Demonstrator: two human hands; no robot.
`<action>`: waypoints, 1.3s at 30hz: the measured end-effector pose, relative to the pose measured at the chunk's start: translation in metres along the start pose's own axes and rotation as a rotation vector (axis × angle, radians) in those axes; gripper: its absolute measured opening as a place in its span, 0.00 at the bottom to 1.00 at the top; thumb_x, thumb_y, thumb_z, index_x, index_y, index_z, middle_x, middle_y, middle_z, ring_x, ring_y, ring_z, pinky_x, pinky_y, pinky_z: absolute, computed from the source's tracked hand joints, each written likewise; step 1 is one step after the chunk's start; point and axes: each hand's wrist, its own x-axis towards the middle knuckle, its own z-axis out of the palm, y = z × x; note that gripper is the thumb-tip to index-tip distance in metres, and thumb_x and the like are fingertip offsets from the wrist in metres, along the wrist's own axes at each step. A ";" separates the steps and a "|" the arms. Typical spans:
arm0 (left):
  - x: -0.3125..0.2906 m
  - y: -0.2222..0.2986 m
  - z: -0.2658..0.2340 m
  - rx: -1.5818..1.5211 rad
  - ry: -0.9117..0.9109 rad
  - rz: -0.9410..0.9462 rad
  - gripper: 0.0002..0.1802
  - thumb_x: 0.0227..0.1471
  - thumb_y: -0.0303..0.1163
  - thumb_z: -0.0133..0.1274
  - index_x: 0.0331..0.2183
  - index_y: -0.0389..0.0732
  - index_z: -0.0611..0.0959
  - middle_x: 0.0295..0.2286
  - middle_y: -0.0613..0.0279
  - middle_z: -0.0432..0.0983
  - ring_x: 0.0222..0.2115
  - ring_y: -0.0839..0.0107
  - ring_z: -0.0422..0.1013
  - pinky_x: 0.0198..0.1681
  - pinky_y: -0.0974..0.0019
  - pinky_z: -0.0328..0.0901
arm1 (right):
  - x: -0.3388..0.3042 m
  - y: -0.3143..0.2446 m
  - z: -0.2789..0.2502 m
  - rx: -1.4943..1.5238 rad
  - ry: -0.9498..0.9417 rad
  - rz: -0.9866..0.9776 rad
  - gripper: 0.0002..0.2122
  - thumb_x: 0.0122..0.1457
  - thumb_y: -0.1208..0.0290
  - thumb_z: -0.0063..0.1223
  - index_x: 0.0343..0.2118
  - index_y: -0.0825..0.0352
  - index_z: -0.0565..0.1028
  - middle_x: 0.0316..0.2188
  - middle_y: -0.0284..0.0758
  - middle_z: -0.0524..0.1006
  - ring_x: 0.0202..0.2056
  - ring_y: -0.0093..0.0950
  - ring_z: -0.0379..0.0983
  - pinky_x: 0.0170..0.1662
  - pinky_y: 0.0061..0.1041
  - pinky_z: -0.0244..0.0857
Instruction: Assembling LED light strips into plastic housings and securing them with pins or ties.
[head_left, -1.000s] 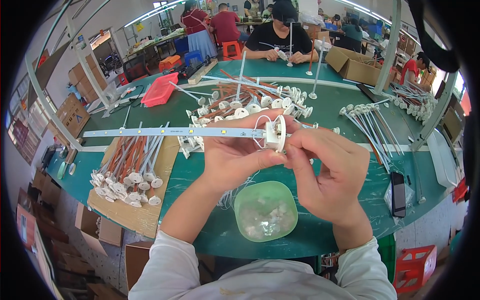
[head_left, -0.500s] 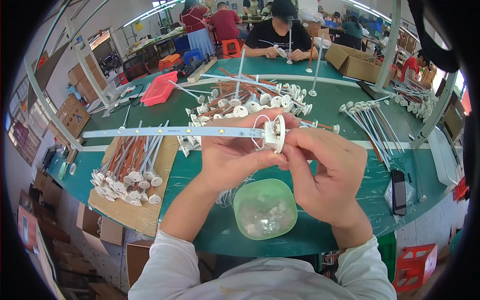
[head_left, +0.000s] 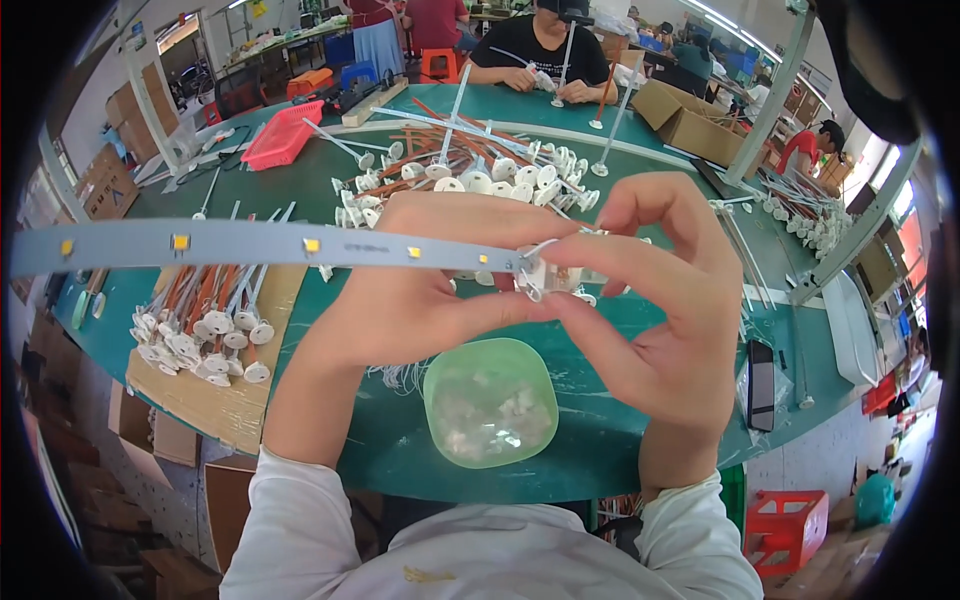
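Note:
A long LED strip board point(head_left: 360, 247) with yellow chips runs from the far left to my hands. My left hand point(head_left: 420, 270) is closed around its right end, thumb below. There a white plastic end piece point(head_left: 552, 274) with short looped white wires is attached. My right hand point(head_left: 660, 300) pinches this end piece between thumb and fingers, close to the left fingertips; fingers hide part of it. Just below the hands sits a green translucent bowl point(head_left: 432, 400) holding small pale parts in clear plastic.
Bundled strips with white round bases point(head_left: 215, 335) lie on cardboard at left; a larger pile point(head_left: 480, 170) lies beyond my hands. A red basket point(head_left: 283, 135), a phone point(head_left: 760, 385) and an open carton point(head_left: 690, 120) stand around the table. Across it, a person in black point(head_left: 540, 50) works.
The strip has swung nearer, its left end now reaching the picture's left edge. The end piece has turned, so its round disc no longer shows edge-on. My right fingers have shifted onto the end piece.

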 end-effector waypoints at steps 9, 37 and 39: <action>-0.008 0.000 0.008 -0.072 0.100 -0.154 0.21 0.41 0.25 0.66 0.41 0.37 0.84 0.30 0.65 0.81 0.22 0.81 0.70 0.21 0.75 0.61 | -0.002 -0.006 0.001 -0.036 -0.003 -0.011 0.12 0.38 0.85 0.64 0.29 0.65 0.82 0.34 0.35 0.68 0.33 0.25 0.69 0.30 0.17 0.68; -0.006 -0.001 -0.002 0.214 -0.025 -0.190 0.27 0.50 0.26 0.58 0.54 0.38 0.75 0.27 0.68 0.70 0.21 0.83 0.60 0.22 0.76 0.56 | 0.001 0.022 -0.030 -0.042 0.489 0.172 0.04 0.54 0.84 0.57 0.32 0.71 0.79 0.37 0.34 0.73 0.34 0.20 0.71 0.30 0.14 0.65; -0.006 0.001 -0.002 0.215 -0.022 -0.188 0.28 0.50 0.26 0.58 0.54 0.38 0.75 0.27 0.68 0.71 0.21 0.83 0.60 0.21 0.76 0.56 | 0.002 0.022 -0.030 -0.107 0.351 0.163 0.04 0.55 0.82 0.57 0.33 0.72 0.79 0.39 0.35 0.73 0.34 0.20 0.71 0.30 0.14 0.65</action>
